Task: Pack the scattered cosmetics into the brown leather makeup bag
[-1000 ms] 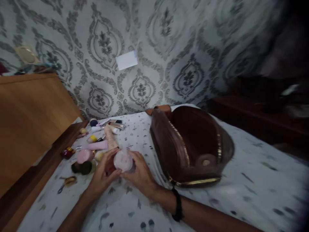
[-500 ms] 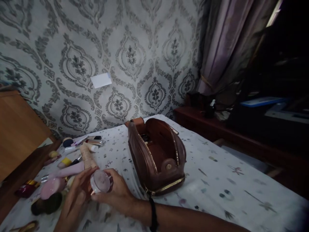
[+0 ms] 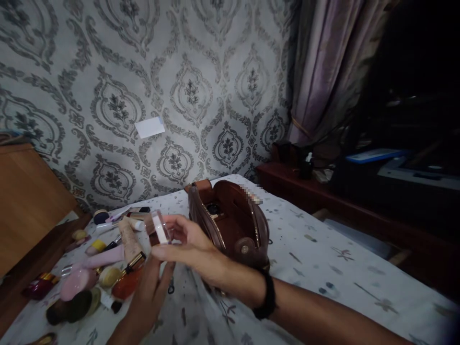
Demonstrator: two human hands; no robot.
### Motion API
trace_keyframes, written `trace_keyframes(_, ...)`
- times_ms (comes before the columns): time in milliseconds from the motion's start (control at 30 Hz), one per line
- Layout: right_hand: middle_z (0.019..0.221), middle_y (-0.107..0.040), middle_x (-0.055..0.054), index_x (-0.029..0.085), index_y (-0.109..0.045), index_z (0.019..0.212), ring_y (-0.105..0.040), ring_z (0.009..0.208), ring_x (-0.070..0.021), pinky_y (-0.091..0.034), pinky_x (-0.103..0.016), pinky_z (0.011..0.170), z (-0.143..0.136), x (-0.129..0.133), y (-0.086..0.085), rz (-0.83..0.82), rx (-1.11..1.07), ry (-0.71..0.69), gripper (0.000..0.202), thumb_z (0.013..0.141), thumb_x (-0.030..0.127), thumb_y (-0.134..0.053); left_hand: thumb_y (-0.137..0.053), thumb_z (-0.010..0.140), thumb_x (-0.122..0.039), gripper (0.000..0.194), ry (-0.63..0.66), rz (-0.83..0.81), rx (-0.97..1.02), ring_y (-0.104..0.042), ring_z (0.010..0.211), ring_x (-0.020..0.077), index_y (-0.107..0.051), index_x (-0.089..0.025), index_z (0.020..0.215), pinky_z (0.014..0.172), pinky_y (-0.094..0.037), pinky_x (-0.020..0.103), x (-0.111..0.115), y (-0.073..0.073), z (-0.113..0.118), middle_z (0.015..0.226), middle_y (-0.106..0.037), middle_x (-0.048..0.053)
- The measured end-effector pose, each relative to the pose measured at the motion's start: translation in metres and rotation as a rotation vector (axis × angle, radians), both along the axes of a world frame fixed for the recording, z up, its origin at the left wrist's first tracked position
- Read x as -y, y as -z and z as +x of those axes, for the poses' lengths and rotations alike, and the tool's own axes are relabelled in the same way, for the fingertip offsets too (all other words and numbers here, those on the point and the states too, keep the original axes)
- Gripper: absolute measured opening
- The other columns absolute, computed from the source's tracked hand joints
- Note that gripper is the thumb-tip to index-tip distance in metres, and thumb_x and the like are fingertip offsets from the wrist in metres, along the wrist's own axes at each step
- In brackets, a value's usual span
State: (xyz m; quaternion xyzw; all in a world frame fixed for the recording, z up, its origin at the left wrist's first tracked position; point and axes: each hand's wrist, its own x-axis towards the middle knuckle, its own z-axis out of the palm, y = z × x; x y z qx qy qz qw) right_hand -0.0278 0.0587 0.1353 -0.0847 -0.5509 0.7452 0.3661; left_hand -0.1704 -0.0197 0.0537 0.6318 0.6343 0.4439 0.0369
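My right hand (image 3: 190,244) grips a small clear round jar (image 3: 160,230) between thumb and fingers, its pale band turned edge-on. My left hand (image 3: 149,282) is just below, thumb and fingers apart, their tips partly hidden behind my right thumb. Just right of the hands stands a brown leather cosmetic bag (image 3: 201,215), its zipped mouth open and a dark round item (image 3: 213,209) inside. Left of the hands lies a spread of cosmetics, among them a beige tube (image 3: 129,238), a pink round container (image 3: 79,282) and an orange-red bottle (image 3: 125,282).
Everything lies on a white patterned sheet (image 3: 302,287). A wooden box or cabinet (image 3: 32,201) borders the left side, and patterned wallpaper (image 3: 190,96) rises behind. At the right is a dark red ledge (image 3: 287,191) with a small dark bottle (image 3: 306,166).
The jar has moved up and slightly right in my right hand and tilted from facing me to edge-on. My left hand has shifted right, below it, uncovering the orange-red bottle.
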Motion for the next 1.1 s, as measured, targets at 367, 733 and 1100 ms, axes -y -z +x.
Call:
trace_keyframes(367,0.1,-0.065,0.0,0.028,-0.06,0.124,-0.063,0.081,-0.0116,-0.051,-0.02,0.067,0.061,-0.053,-0.022,0.016,-0.067,0.083,0.064,0.067,0.036,-0.087,-0.04,0.102,-0.026,0.06,0.162,0.142,-0.513,-0.036,0.147,0.0229,-0.018,-0.028,0.157,0.114,-0.043,0.043,-0.032,-0.03,0.051,0.158,-0.039,0.01)
trace_keyframes(733,0.088,-0.069,0.0,0.023,-0.06,0.117,-0.065,0.07,-0.0118,-0.049,-0.021,0.06,0.078,-0.085,-0.007,-0.04,0.17,0.383,0.052,0.073,0.041,-0.081,-0.047,0.098,-0.019,0.051,0.224,0.281,-0.637,-0.033,0.148,0.0243,-0.035,-0.019,0.148,0.113,-0.044,0.044,-0.034,-0.039,0.052,0.151,-0.05,0.013)
trace_keyframes(1100,0.079,-0.064,0.004,0.022,-0.063,0.102,-0.062,0.082,-0.0187,-0.049,-0.031,0.075,0.064,-0.114,0.014,0.156,0.643,0.567,0.051,0.056,0.021,-0.086,-0.049,0.098,-0.017,0.049,0.212,0.308,-0.674,-0.041,0.14,0.0232,-0.042,-0.021,0.146,0.112,-0.042,0.04,-0.037,-0.041,0.051,0.146,-0.054,0.009)
